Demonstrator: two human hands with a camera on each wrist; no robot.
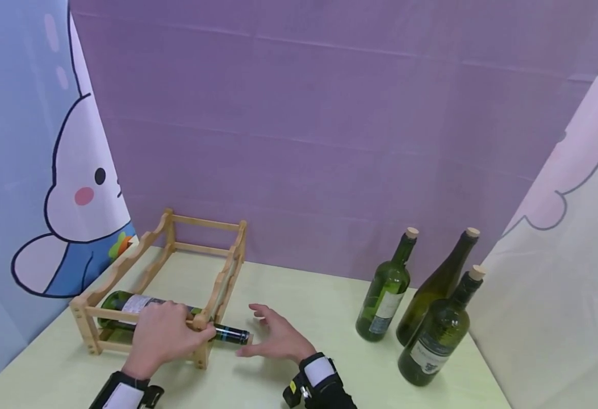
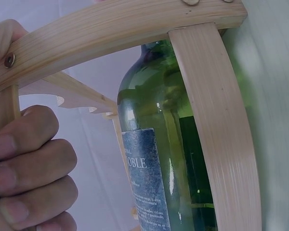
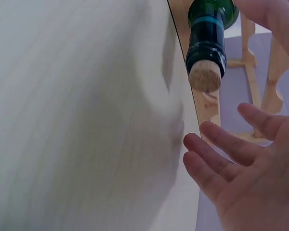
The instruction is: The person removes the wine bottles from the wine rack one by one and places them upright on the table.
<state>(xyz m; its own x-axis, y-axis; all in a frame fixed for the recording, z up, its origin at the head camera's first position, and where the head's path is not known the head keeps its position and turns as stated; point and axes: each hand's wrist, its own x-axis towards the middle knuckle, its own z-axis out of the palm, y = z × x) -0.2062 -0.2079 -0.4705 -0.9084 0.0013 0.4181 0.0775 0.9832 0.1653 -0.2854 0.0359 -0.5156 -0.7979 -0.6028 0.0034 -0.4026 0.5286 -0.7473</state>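
A green wine bottle [image 1: 116, 303] lies on its side in the near end of a wooden wine rack [image 1: 111, 314]. Its dark neck and cork [image 3: 205, 76] stick out past the rack's right side. My left hand [image 1: 163, 332] grips the rack's near top rail, with fingers [image 2: 43, 156] curled round the wood in the left wrist view. That view also shows the bottle's label [image 2: 143, 168] behind the rails. Beside the corked end, my right hand [image 1: 280, 336] is held with fingers spread and nothing in it.
Three corked green bottles stand at the right of the pale table [image 1: 299, 284]: a left one [image 1: 383, 301], a tall back one [image 1: 431, 287] and a front one [image 1: 434, 341]. A purple cloth [image 1: 309, 142] hangs behind. The rack's scalloped side rails run back towards it.
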